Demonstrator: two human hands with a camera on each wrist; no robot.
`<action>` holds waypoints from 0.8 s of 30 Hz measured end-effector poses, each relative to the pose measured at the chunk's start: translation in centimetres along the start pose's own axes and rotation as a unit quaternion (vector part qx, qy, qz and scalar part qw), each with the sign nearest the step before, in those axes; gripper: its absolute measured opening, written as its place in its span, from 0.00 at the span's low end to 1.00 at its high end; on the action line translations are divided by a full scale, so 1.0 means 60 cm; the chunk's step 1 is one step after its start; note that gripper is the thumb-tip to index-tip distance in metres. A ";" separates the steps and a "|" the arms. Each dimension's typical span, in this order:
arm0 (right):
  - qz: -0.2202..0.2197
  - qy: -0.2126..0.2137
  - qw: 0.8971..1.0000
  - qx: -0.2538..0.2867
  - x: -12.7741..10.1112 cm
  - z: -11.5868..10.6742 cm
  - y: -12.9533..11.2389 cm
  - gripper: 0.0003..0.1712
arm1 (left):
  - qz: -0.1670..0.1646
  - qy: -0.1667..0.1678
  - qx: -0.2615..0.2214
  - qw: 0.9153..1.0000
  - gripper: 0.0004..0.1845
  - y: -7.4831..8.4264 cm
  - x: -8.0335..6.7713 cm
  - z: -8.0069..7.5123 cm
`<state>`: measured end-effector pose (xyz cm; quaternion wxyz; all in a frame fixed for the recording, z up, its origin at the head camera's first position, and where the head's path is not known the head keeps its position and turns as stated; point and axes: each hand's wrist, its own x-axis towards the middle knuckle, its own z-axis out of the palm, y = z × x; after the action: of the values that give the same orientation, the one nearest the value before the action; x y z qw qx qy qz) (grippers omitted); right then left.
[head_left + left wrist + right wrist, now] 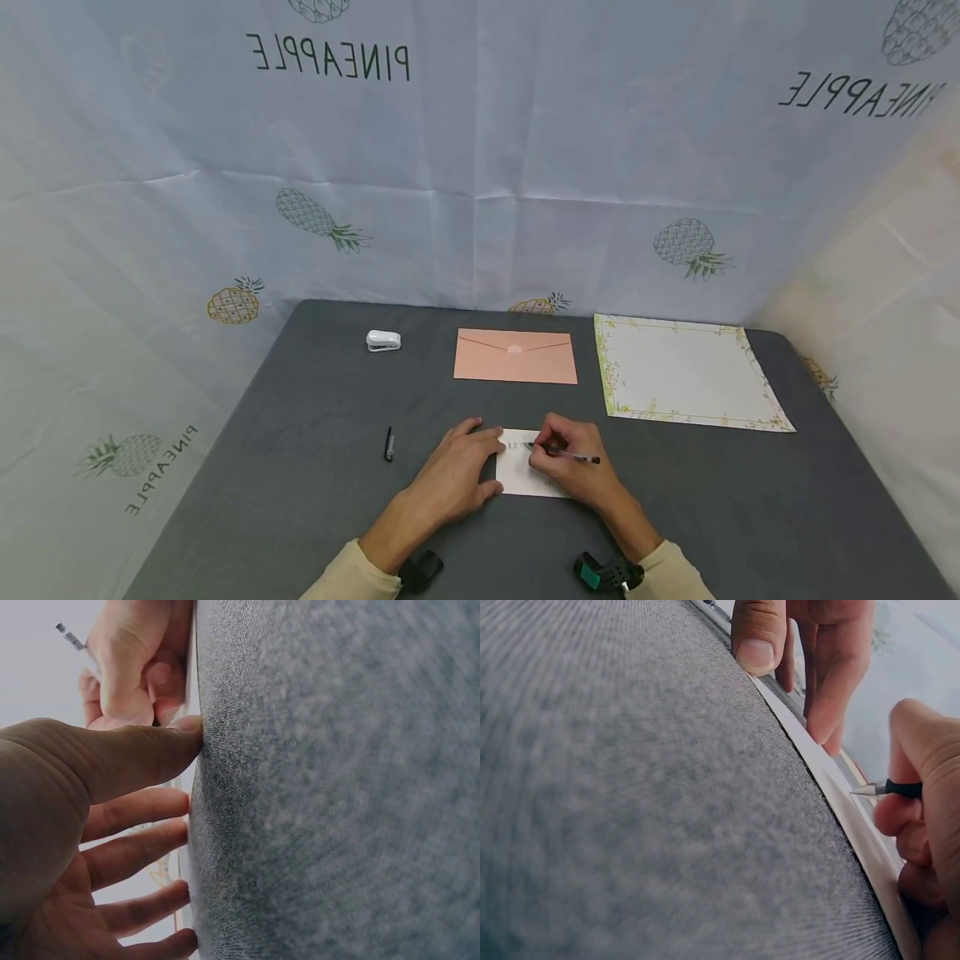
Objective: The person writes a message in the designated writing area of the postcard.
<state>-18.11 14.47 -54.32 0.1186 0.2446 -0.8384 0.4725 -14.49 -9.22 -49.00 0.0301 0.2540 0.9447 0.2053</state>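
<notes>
Nearest, two cream sleeves (360, 575) lead to a left hand (453, 479) spread flat, fingers apart, steadying a small white card (517, 475) on the grey table (300, 467), while beside it the right hand (570, 462) pinches a pen (566, 454), tip on the card.

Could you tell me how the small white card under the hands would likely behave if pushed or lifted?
The white card lies flat and thin, so it probably bends easily. The left hand presses its edge, suggesting it would slide on the grey table.
</notes>
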 end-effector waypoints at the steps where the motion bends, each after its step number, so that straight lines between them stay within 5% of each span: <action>1: 0.001 0.001 1.000 0.001 0.000 0.000 0.001 0.21 | 0.000 0.000 0.000 1.000 0.26 0.000 0.000 0.000; 24: -0.006 -0.008 1.000 0.002 0.000 -0.003 0.004 0.22 | 0.019 0.021 0.005 1.000 0.26 -0.012 0.002 0.014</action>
<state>-18.23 14.71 -54.43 0.1147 0.2536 -0.8369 0.4713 -14.81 -9.40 -50.02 0.0054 0.2679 0.9411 0.2065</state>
